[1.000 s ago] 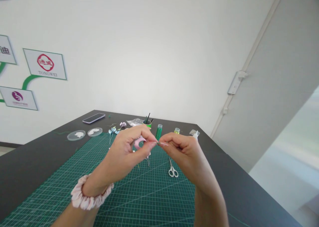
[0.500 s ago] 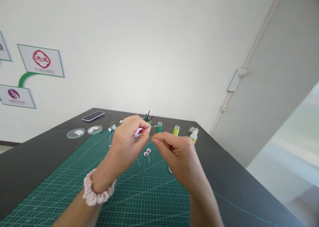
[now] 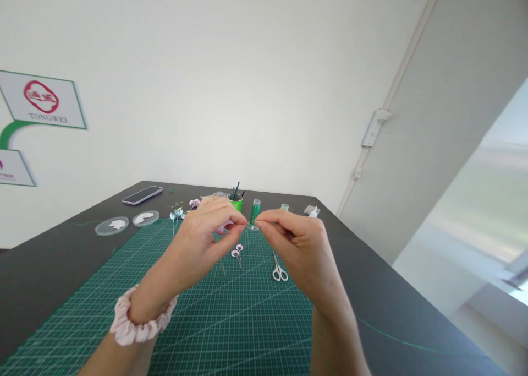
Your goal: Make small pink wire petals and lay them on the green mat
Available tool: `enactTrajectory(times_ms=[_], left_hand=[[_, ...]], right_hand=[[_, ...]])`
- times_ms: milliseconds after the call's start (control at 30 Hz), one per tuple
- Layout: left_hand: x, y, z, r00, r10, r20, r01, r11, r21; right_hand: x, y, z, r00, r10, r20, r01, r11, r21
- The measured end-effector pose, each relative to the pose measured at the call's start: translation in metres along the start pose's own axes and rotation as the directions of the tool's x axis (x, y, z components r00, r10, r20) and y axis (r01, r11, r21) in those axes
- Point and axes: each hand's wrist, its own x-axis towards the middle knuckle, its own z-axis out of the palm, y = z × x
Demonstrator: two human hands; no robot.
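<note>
My left hand (image 3: 206, 233), with a pink scrunchie (image 3: 142, 323) at its wrist, is closed in a pinch over the cutting mat. A curved pink piece (image 3: 224, 228) shows within its fingers; its full shape is hidden. My right hand (image 3: 295, 244) pinches close beside it. Between the two sets of fingertips runs a short, thin wire (image 3: 251, 225), hard to make out. Below the hands, small pink flowers (image 3: 237, 251) on thin stems lie on the green cutting mat (image 3: 231, 321). White-handled scissors (image 3: 280, 274) lie by my right hand.
Behind the hands stand a green tube (image 3: 256, 210), a green cup (image 3: 236, 202) with dark tools and a glue bottle (image 3: 314, 213). At left are shallow dishes (image 3: 112, 226) with white pieces, a phone (image 3: 142, 195) and pale blue flowers (image 3: 177, 213).
My right hand's fingertips have risen and come closer to the left ones, near the wire's end. The view has shifted right, and the scissors now show more fully.
</note>
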Motion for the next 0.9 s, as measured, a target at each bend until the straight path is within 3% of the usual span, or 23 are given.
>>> enactTrajectory(times_ms=[167,367,667,800,900], left_hand=[[0.001,0.003,-0.001,0.998,-0.031,0.054,0.037,0.994,-0.103],[-0.002,0.003,-0.001,0.996,-0.070,0.048,0.079,0.975,-0.207],[-0.003,-0.002,0.002,0.957,-0.211,-0.199,0.175,0.967,-0.183],[-0.002,-0.005,0.004,0.939,-0.168,-0.298,0.155,0.986,-0.067],[-0.001,-0.007,0.004,0.944,-0.130,-0.304,0.140,0.990,0.013]], right_hand=[[0.003,0.005,-0.001,0.999,0.021,-0.034,-0.020,0.999,0.035],[0.011,0.018,0.001,0.996,0.085,0.011,-0.085,0.975,0.207],[0.016,0.025,0.017,0.983,0.132,0.124,-0.169,0.913,0.372],[0.013,0.022,0.022,0.984,0.105,0.143,-0.149,0.927,0.345],[0.010,0.018,0.022,0.989,0.085,0.121,-0.116,0.955,0.273]])
